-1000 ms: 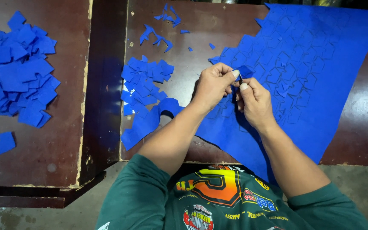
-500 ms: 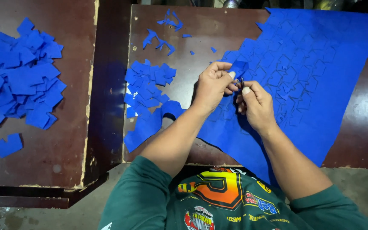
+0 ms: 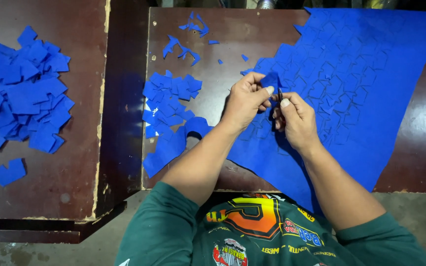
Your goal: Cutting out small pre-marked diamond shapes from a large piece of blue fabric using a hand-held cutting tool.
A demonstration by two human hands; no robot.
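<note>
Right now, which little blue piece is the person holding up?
Find the big blue sheet on the right table. At its left edge, the left hand pinches one small blue piece. Unlike the flat piles nearby, it is lifted between fingers.

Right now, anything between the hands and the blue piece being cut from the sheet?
Nothing visible. The left hand already pinches the small blue piece, the right hand works a dark tool beside it, over the blue sheet.
</note>
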